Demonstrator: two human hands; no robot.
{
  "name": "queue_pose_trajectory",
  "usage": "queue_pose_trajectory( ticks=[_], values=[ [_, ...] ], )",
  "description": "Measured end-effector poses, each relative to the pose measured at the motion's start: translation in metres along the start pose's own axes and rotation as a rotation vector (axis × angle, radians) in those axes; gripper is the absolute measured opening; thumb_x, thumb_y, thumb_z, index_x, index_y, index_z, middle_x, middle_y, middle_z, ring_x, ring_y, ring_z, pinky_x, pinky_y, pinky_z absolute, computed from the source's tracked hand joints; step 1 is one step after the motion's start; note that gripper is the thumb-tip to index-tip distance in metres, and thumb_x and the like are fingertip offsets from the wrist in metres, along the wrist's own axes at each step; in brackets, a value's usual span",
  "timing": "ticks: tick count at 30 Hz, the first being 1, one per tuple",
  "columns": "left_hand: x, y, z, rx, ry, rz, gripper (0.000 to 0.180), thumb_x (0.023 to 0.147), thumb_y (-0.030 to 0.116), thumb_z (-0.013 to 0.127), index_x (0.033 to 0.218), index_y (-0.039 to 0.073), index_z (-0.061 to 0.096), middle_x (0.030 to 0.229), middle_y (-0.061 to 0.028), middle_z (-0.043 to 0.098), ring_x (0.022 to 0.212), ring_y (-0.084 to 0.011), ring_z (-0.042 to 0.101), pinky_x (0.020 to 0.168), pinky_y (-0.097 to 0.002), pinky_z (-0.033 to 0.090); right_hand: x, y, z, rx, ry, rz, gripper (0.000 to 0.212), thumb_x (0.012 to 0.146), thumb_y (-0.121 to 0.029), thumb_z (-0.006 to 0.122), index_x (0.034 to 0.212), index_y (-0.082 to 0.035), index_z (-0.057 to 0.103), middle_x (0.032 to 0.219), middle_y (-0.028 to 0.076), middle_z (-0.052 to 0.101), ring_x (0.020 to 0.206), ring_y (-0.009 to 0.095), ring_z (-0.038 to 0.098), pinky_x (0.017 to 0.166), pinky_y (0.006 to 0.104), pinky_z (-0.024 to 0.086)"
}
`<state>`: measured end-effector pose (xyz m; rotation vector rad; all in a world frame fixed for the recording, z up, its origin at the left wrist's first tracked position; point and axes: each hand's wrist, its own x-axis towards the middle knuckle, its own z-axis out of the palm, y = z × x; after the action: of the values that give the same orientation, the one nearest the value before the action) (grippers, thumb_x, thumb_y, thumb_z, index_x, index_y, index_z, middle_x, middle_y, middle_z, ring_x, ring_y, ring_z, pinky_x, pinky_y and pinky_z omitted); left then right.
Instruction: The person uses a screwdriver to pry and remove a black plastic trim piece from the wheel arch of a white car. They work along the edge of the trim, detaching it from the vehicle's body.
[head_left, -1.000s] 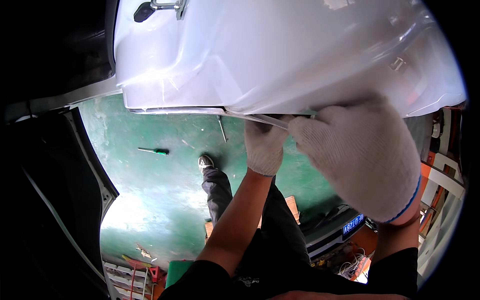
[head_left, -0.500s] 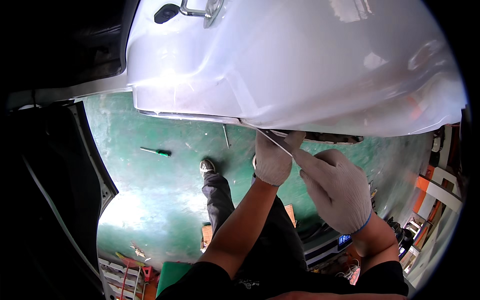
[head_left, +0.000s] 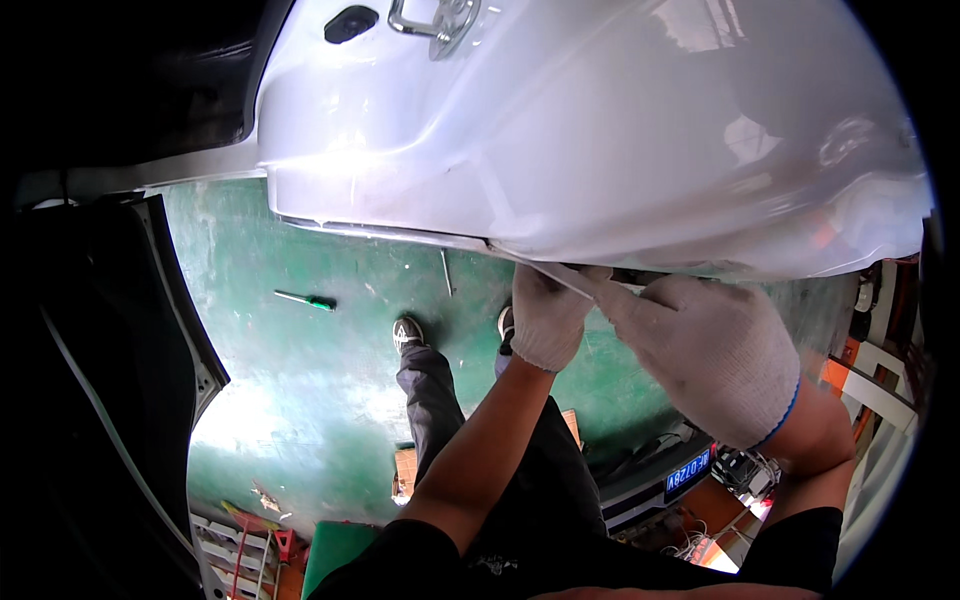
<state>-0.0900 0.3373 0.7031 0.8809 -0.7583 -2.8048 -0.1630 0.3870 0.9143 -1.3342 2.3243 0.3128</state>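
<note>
In front of me is a white vehicle body panel (head_left: 600,140) with a bright trim edge (head_left: 390,234) along its lower left. A thin flat metal strip (head_left: 565,279) slants from that edge, over my left hand, to my right fingers. My right hand (head_left: 700,350), in a white knit glove, pinches the strip's near end. My left hand (head_left: 548,320), gloved likewise, is closed up against the panel's lower edge beneath the strip. Its fingertips are partly covered, so what they grip cannot be made out.
A green-handled screwdriver (head_left: 318,302) and a thin metal rod (head_left: 447,272) lie on the green floor. At left hangs a dark open door (head_left: 110,380). Behind me are a car bumper with a blue plate (head_left: 688,470), a green box (head_left: 345,550) and shelving (head_left: 875,390) at right.
My right hand has moved right and turned, its wrist swinging outward and up. The strip lies at a slightly flatter slant. My left hand stays nearly in place.
</note>
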Motion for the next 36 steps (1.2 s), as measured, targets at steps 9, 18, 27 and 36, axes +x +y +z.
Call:
queue_pose_trajectory(
  ticks=[9,18,27,36],
  values=[
    [-0.004,0.004,0.005,-0.034,-0.057,0.111,0.035,0.089,0.004,0.075,0.121,-0.003,0.061,0.110,-0.0048,0.068,0.098,-0.0131,0.062,0.088,-0.0305,0.052,0.006,0.007,0.002,-0.169,0.088,-0.069,0.016,0.084,-0.018,0.083,0.092,-0.009,0.072,0.073,0.002,0.071,0.064,0.016,0.068,0.064,0.0304,0.056],
    [0.002,0.001,0.001,-0.116,-0.137,0.126,0.029,0.088,-0.007,0.072,0.115,0.000,0.063,0.105,-0.0023,0.070,0.094,-0.0106,0.065,0.086,-0.0284,0.055,-0.001,0.005,0.011,-0.100,0.095,0.018,0.014,0.096,-0.021,0.073,0.099,-0.008,0.071,0.075,0.006,0.067,0.065,0.020,0.069,0.064,0.0359,0.056],
    [0.001,0.005,0.000,0.026,-0.092,0.097,0.040,0.082,0.000,0.072,0.121,-0.002,0.063,0.112,-0.0044,0.068,0.102,-0.0160,0.063,0.092,-0.0307,0.051,-0.032,-0.026,0.034,0.278,0.169,0.227,0.038,0.094,-0.007,0.069,0.131,-0.007,0.068,0.090,0.014,0.068,0.075,0.030,0.071,0.069,0.0401,0.057],
    [0.003,0.003,-0.002,-0.087,-0.096,0.031,0.049,0.084,-0.007,0.074,0.129,-0.003,0.055,0.120,-0.0087,0.068,0.109,-0.0182,0.066,0.095,-0.0333,0.055,-0.013,-0.055,-0.026,0.037,-0.019,0.173,0.059,0.082,0.001,0.066,0.140,-0.009,0.063,0.086,0.011,0.065,0.069,0.029,0.067,0.063,0.0390,0.056]
  ],
)
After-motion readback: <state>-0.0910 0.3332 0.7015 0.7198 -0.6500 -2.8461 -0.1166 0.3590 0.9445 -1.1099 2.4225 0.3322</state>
